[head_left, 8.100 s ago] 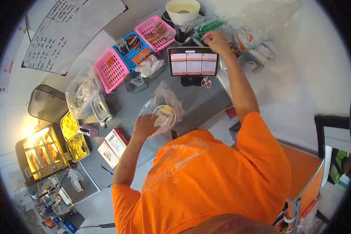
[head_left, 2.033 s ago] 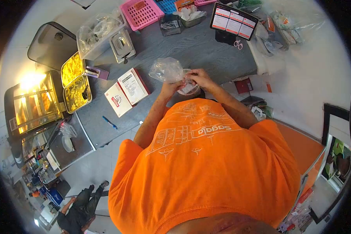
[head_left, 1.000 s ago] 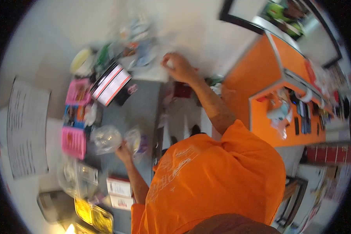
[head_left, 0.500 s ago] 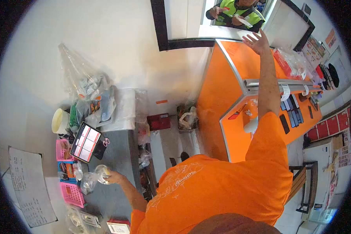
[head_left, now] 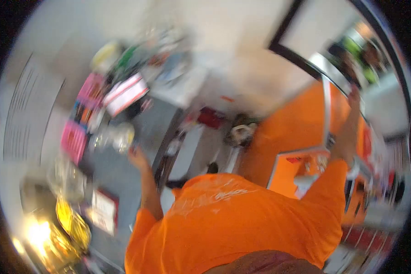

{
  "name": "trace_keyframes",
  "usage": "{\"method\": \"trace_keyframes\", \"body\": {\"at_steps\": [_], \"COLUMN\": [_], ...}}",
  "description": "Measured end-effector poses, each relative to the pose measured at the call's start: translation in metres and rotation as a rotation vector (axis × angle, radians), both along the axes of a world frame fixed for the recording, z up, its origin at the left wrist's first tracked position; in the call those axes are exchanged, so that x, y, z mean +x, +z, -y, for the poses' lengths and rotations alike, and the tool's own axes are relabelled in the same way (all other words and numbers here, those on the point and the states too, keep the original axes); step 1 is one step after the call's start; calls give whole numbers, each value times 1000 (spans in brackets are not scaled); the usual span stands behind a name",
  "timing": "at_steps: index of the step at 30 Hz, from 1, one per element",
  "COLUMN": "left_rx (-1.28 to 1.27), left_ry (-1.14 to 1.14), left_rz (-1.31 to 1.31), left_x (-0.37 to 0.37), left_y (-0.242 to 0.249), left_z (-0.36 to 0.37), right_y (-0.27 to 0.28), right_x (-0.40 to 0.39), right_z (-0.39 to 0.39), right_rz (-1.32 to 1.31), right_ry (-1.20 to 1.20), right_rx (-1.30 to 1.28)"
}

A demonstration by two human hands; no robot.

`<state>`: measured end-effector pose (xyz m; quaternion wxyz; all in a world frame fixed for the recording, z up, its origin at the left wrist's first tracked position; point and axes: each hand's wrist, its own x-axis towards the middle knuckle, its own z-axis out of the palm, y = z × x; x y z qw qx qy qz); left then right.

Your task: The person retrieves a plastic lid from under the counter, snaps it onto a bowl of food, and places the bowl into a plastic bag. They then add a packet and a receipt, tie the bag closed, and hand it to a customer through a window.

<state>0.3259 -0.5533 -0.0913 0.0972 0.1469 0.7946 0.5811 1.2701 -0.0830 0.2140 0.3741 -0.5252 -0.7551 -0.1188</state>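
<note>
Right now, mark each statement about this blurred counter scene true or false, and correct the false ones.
1. The left hand is over the grey counter, beside a clear bagged container. True.
2. The right hand rests on the grey counter. False: it is stretched out over the orange counter, towards the window.
3. The person wears a blue shirt. False: the shirt is orange.
4. Pink baskets sit at the far side of the grey counter. True.
5. The picture shows clearly that the left hand grips the container. False: motion blur hides whether the fingers close on it.
</note>
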Motion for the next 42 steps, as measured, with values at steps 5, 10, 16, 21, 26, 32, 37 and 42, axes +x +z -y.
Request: {"method": "trace_keyframes", "body": {"at_steps": [5,10,16,21,26,32,37,42], "left_rx": [6,92,187,49,-11,14,284,554], "left_ry": [105,72,-10,-180,-486,-421,304,755], "left_rz": [-52,21,74,-639,-901,-271,421,527], "left_x": [-3,-20,-52,-53,-30,-57,-35,-2], "left_y": [14,23,65,213,323,246,172,117], "left_z": [16,69,120,171,219,309,416,454], "right_y": [12,43,83,108,47,46,-43,-218], "right_x": [-102,-235,-391,-553,-788,-1012,-1170,-1297], "right_z": [21,71,172,252,387,540,659,773], "right_rz": [-238,-292,-171,-86,104,582,134,418], "right_ry": [-176,-193,-11,406,1245,2227,2067,1553], "right_rx": [-247,-168,-93,-254,-698,-999,-1573,-1682]}}
